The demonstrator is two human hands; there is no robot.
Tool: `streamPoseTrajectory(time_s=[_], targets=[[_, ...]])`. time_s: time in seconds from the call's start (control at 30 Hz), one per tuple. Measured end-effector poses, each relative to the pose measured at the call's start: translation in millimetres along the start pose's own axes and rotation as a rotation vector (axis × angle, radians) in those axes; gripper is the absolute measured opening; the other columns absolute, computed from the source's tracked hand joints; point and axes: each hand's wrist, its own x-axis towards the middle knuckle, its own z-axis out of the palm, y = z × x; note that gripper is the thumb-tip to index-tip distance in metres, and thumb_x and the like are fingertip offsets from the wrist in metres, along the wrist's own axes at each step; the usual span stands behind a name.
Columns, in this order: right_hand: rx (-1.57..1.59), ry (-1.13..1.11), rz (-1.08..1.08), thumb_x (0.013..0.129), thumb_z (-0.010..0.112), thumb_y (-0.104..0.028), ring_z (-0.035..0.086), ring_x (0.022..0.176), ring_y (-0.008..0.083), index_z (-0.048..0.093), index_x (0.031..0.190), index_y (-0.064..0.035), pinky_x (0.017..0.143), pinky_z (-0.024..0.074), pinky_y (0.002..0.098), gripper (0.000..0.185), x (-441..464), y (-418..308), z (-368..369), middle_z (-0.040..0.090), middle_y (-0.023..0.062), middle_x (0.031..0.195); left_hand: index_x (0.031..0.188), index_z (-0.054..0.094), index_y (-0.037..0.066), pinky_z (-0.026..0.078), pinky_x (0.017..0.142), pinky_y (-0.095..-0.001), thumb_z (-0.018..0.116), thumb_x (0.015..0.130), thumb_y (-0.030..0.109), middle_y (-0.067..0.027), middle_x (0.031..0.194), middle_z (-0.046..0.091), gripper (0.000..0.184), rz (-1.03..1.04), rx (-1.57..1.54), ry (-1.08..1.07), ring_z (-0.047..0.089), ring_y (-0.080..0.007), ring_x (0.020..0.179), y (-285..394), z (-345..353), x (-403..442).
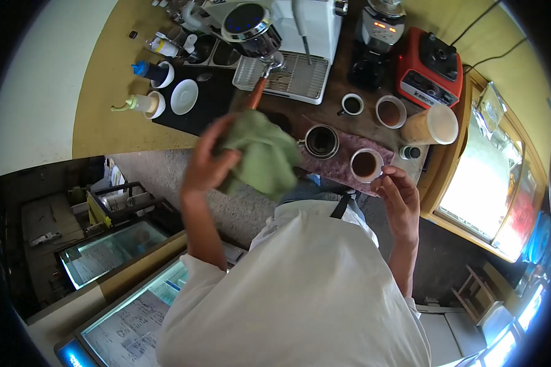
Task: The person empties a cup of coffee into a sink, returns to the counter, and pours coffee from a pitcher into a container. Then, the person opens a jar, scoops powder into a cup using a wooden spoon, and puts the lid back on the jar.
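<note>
A green cloth (260,153) hangs from my left hand (209,158), whose fingers are closed on its edge. Just beyond the cloth, the wooden handle of a portafilter (258,92) sticks out from the espresso machine (312,24). My right hand (399,196) pinches the handle of a white cup (365,165) holding brown coffee. That cup is over the front edge of a purplish towel (343,142); whether it rests there I cannot tell. A metal pitcher (321,141) with dark contents stands on the towel to its left.
Behind the towel are a small cup of dark liquid (351,104), a container of brown stuff (390,112) and a large tub (438,125). A red blender base (430,66) and a grinder (379,37) stand at the back. Left lie a saucer (184,96) and squeeze bottles (142,103).
</note>
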Motion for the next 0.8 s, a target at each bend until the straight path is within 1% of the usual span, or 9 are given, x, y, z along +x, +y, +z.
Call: streamPoseTrajectory(time_s=[0.1,0.2,0.33,0.43,0.47,0.57,0.67,0.7,0.8], targets=[[-0.018,0.002,0.027,0.100,0.059,-0.012,0.065,0.091,0.0149,0.057,0.125,-0.0022,0.084,0.0501,0.0305,0.027,7,2,6,0.067,0.0068,0.095,0.140,0.049,0.002,0.043,0.105,-0.0367,0.058,0.084,0.003,-0.0132,0.133,0.058,0.057,-0.069,0.220,0.265,0.056,-0.0241,0.122,-38,-78,-5],[-0.026,0.034,0.066,0.100,0.059,-0.013,0.065,0.090,0.0143,0.056,0.127,-0.0017,0.083,0.0500,0.0303,0.029,11,7,15,0.067,0.0066,0.095,0.140,0.049,0.003,0.044,0.103,-0.0366,0.059,0.084,0.003,-0.0162,0.132,0.059,0.057,-0.247,0.380,0.405,0.058,-0.0265,0.121,-65,-112,4],[-0.012,0.006,0.125,0.101,0.058,-0.013,0.064,0.090,0.0137,0.054,0.129,-0.0013,0.084,0.0494,0.0300,0.031,16,9,35,0.067,0.0064,0.097,0.141,0.048,0.005,0.045,0.103,-0.0398,0.065,0.084,0.008,-0.0240,0.133,0.057,0.060,-0.230,0.555,0.556,0.058,-0.0368,0.122,-152,-112,38],[0.043,-0.035,0.153,0.100,0.058,-0.013,0.064,0.091,0.0135,0.054,0.130,0.0024,0.084,0.0495,0.0299,0.034,16,9,54,0.067,0.0072,0.096,0.142,0.048,0.004,0.044,0.103,-0.0435,0.070,0.083,0.015,-0.0276,0.130,0.058,0.064,-0.133,0.685,0.482,0.056,-0.0416,0.121,-253,-88,67],[0.065,-0.042,0.159,0.100,0.058,-0.014,0.063,0.091,0.0135,0.053,0.130,0.0043,0.084,0.0496,0.0300,0.035,14,8,58,0.067,0.0077,0.096,0.141,0.048,0.004,0.044,0.103,-0.0438,0.071,0.084,0.018,-0.0276,0.128,0.059,0.064,-0.114,0.673,0.465,0.057,-0.0413,0.121,-270,-81,71],[-0.157,0.089,0.169,0.100,0.058,-0.015,0.060,0.068,0.0093,0.056,0.126,0.0032,0.064,0.0488,0.0237,0.032,8,-1,65,0.064,0.0051,0.082,0.138,0.050,0.001,0.045,0.101,-0.0441,0.073,0.086,0.023,-0.0269,0.123,0.061,0.061,-0.182,0.650,0.425,0.058,-0.0393,0.119,-287,-64,80],[-0.188,0.233,0.224,0.101,0.058,-0.017,0.045,0.047,0.0038,0.059,0.119,0.0015,0.045,0.0363,0.0182,0.026,-8,-23,56,0.054,-0.0013,0.065,0.132,0.054,0.001,0.048,0.097,-0.0410,0.072,0.089,0.028,-0.0233,0.117,0.064,0.054,-0.234,0.502,0.563,0.062,-0.0336,0.114,-272,-73,73],[-0.211,0.252,0.123,0.102,0.056,-0.014,0.029,0.041,-0.0012,0.058,0.117,-0.0018,0.037,0.0199,0.0179,0.020,-13,-15,44,0.048,-0.0063,0.062,0.129,0.055,0.002,0.049,0.096,-0.0389,0.071,0.091,0.028,-0.0205,0.114,0.066,0.049,-0.243,0.403,0.583,0.064,-0.0296,0.110,-262,-77,70],[-0.178,0.520,0.014,0.101,0.059,-0.020,0.031,0.043,0.0003,0.060,0.111,0.0005,0.041,0.0229,0.0190,0.023,-17,-20,22,0.041,-0.0072,0.055,0.125,0.059,0.004,0.051,0.090,-0.0333,0.068,0.095,0.025,-0.0126,0.107,0.068,0.038,-0.188,0.201,0.637,0.067,-0.0200,0.100,-245,-86,65]])
